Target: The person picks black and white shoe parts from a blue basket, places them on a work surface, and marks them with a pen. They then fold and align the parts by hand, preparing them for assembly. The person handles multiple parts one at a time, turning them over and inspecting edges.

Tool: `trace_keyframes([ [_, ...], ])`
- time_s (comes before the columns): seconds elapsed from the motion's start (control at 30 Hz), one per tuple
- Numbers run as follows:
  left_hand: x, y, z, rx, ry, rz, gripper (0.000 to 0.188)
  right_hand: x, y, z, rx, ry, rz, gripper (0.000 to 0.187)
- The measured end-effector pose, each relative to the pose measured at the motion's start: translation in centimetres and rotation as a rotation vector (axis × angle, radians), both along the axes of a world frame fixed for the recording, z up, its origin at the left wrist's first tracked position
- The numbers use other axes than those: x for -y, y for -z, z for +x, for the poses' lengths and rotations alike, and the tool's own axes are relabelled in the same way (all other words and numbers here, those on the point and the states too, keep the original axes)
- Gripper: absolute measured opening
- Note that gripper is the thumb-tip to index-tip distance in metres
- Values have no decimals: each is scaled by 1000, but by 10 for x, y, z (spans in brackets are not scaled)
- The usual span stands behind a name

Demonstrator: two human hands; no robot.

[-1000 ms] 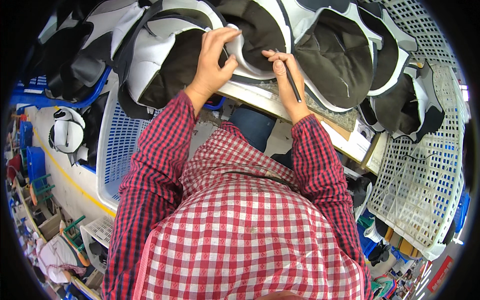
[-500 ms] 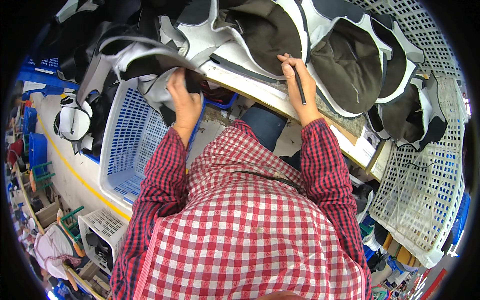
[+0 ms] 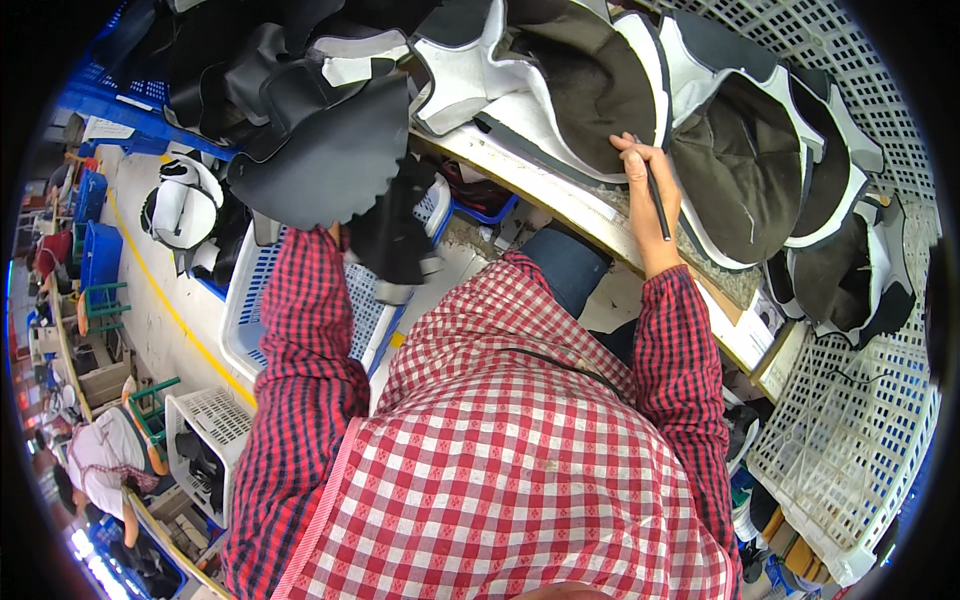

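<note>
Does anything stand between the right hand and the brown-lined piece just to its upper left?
Nothing visible does. The right hand, holding a dark pen, has its fingertips over the near part of the brown-lined piece; whether they touch it, this one view cannot settle.

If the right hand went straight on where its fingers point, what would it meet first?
The right hand would probably meet the brown-lined, white-edged piece just ahead; depth is unclear, so it may already be touching it.
</note>
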State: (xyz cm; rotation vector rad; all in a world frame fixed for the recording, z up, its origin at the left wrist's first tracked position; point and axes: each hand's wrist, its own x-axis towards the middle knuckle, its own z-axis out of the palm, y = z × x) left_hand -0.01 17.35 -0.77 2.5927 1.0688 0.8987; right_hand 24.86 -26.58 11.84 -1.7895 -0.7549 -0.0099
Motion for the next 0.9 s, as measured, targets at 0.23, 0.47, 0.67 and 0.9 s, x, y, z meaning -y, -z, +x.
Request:
trace_keyframes([
  [0.23, -48, -22, -19, -289, 5, -153, 43, -33, -36, -34, 673, 184, -81, 25],
  [0.47, -32, 23, 21, -706, 183, -87, 40, -160, -72, -131, 982, -488, 49, 35],
  [0.67, -6, -21, 25, -654, 250, -84, 39, -241, -88, -143, 904, -556, -212, 16],
  [0.9, 109, -175, -48, 300, 334, 61, 72, -200, -134, -103, 391, -380, 388, 25],
])
